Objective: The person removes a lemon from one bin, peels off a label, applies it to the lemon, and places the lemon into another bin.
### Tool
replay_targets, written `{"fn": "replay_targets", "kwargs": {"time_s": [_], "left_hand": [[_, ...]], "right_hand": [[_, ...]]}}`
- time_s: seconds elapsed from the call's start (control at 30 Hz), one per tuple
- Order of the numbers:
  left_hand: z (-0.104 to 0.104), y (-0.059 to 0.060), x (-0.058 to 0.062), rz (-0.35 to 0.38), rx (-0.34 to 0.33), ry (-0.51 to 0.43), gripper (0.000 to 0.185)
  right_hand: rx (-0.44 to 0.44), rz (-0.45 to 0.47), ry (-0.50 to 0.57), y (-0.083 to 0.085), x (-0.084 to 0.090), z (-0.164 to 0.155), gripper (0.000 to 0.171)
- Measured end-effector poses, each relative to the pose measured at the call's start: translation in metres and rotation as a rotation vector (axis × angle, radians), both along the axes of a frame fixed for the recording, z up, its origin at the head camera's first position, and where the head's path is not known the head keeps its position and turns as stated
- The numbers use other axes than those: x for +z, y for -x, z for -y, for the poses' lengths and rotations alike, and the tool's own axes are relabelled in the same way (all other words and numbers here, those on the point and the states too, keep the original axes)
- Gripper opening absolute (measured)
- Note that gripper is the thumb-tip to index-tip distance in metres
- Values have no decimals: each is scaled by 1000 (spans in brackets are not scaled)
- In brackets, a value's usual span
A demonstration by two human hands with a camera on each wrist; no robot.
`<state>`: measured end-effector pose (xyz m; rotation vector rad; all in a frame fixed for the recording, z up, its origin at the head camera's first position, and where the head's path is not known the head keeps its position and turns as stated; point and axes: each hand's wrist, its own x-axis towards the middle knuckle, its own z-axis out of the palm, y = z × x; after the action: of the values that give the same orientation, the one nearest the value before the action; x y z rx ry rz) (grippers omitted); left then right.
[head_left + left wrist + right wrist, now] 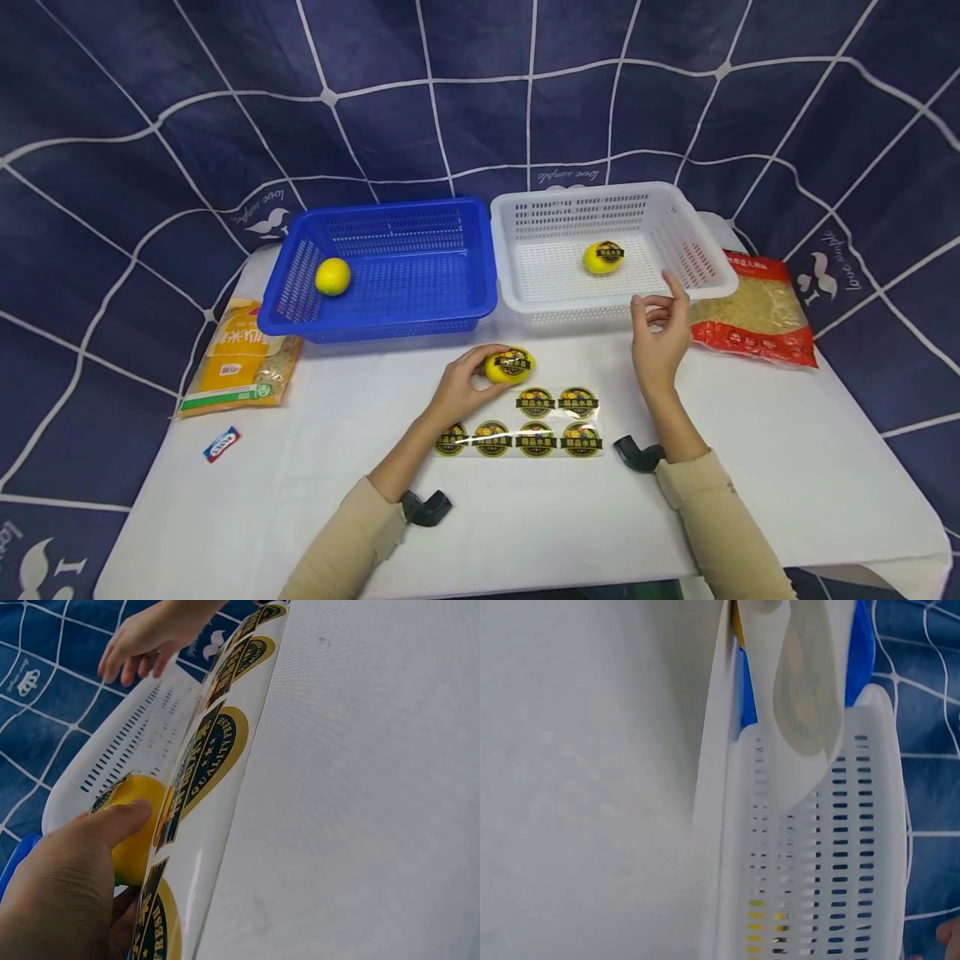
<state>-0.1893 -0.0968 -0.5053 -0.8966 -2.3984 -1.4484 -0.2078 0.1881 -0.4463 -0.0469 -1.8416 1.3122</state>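
My left hand (474, 372) grips a yellow lemon (512, 365) with a dark round sticker on it, resting on the white table just above a sticker sheet (525, 422). In the left wrist view the thumb of that left hand (82, 862) lies over the lemon (140, 825) beside the curled sticker sheet (214, 754). My right hand (660, 321) hovers with loosely curled fingers, holding nothing, by the front rim of the white basket (701, 287). The right hand (139, 641) shows above the white basket (135, 746) there too.
A stickered lemon (604, 257) lies in the white basket; a plain lemon (332, 276) lies in the blue basket (390, 321). A yellow bag (240, 358) sits left, a red bag (753, 312) right, a small wrapper (221, 443) near the front left. The right wrist view shows the white basket wall (817, 885).
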Motion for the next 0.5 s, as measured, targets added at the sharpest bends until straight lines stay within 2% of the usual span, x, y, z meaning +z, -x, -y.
{"fn": "replay_targets", "kwargs": {"time_s": [0.13, 0.3, 0.4, 0.5], "left_hand": [[1, 0, -1, -6, 8, 14, 55], [1, 1, -1, 6, 0, 12, 55], [0, 0, -1, 8, 2, 17, 55], [0, 0, 0, 16, 8, 22, 55]], "right_hand": [[-115, 60, 76, 4, -5, -10, 53], [-194, 127, 94, 6, -8, -17, 50], [-200, 160, 112, 6, -9, -18, 47], [-158, 177, 158, 8, -10, -19, 43]]}}
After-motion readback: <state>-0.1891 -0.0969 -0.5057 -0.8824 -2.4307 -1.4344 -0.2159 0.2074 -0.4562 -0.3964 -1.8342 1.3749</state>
